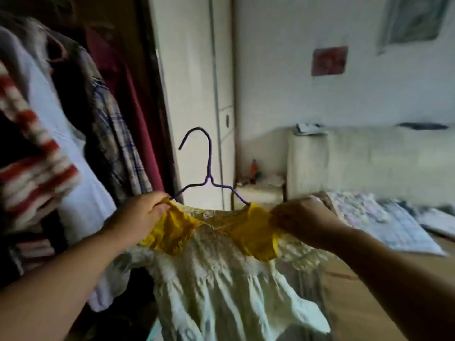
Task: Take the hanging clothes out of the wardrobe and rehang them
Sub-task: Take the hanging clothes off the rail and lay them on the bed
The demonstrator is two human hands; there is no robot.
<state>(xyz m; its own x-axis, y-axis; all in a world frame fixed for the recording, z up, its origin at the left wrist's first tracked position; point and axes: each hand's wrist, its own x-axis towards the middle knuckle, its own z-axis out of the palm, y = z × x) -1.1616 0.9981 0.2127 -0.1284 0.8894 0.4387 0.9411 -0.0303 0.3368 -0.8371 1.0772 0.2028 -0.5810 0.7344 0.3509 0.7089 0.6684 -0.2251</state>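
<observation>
The whole scene is smeared with motion, so fine detail is lost. The dress point(221, 279) runs off the bottom edge, hem unseen, and both shoulder ends of the hanger point(209, 158) vanish inside its neckline. The right hand's point(302, 220) fingertips are buried in the cloth. The tops of the clothes in the wardrobe fade into shadow, and I cannot tell what they hang from.

One dress, one hanger, two hands. The dress is out of the wardrobe, held up in the air in front of the white wardrobe door point(192, 94). The left hand point(142, 215) pinches the left yellow ruffle point(172, 232) between thumb and fingers, right beside the wire. The right hand is curled round the right yellow ruffle point(256, 235). In the wardrobe on the left I can make out four garments: a red-and-white striped garment point(37, 173), a pale shirt point(73, 168), a plaid shirt point(118, 143) and a maroon garment point(138, 114).

The hanger is thin purple wire, with its open hook standing up and curving left. The dress is small, pale cream, soft and gathered into pleats below the yoke, with two crinkled ruffles at the shoulders. On the right lies a bed point(394, 225) with a faintly patterned cover. A square red picture point(329, 60) hangs on the rough pale wall.
</observation>
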